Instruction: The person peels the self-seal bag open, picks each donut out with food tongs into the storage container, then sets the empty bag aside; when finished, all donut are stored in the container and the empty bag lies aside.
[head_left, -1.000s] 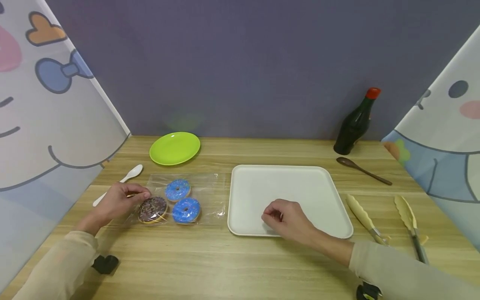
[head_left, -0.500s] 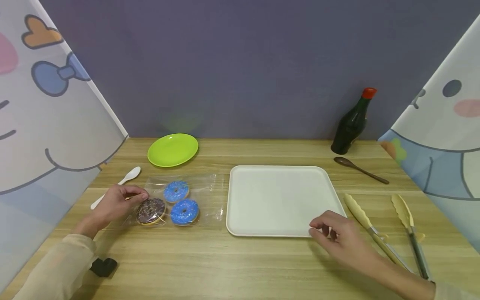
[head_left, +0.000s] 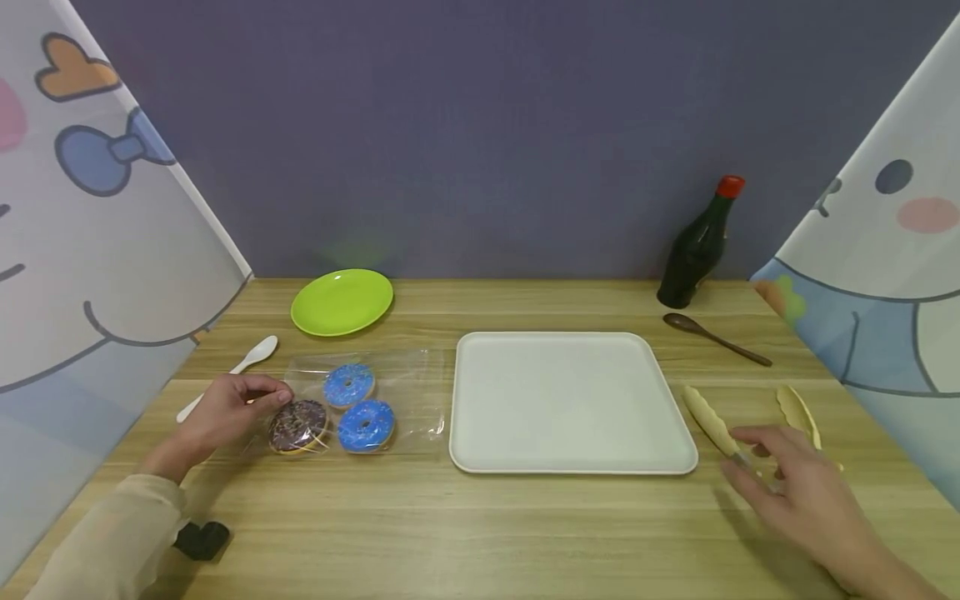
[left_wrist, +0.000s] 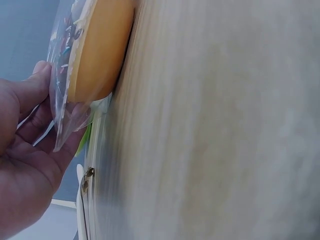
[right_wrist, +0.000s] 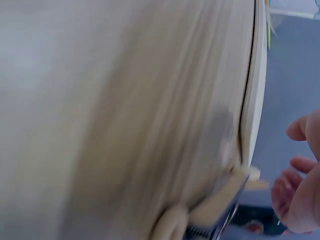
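Observation:
My left hand (head_left: 228,417) pinches the left edge of a clear plastic bag (head_left: 416,392) between thumb and fingers. Inside the bag lie a chocolate doughnut (head_left: 298,425) with sprinkles and two blue ones, the front blue doughnut (head_left: 366,426) and the rear blue doughnut (head_left: 348,385). The left wrist view shows the bag's corner (left_wrist: 62,120) in that grip, beside the doughnut's orange-brown side (left_wrist: 102,55). On the right, my right hand (head_left: 806,492) hovers over the tongs (head_left: 708,421), thumb and fingers apart and holding nothing. It hides part of the tongs' handles.
A white tray (head_left: 573,404) sits mid-table. Behind the bag are a green plate (head_left: 342,302) and a white spoon (head_left: 258,350). A dark bottle (head_left: 693,250) with a red cap and a brown wooden spoon (head_left: 716,339) stand and lie back right. A black object (head_left: 201,541) is near the left sleeve.
My right hand has moved right, from above the tray to above the tongs, and its fingers have spread. The left hand keeps its pinch on the bag.

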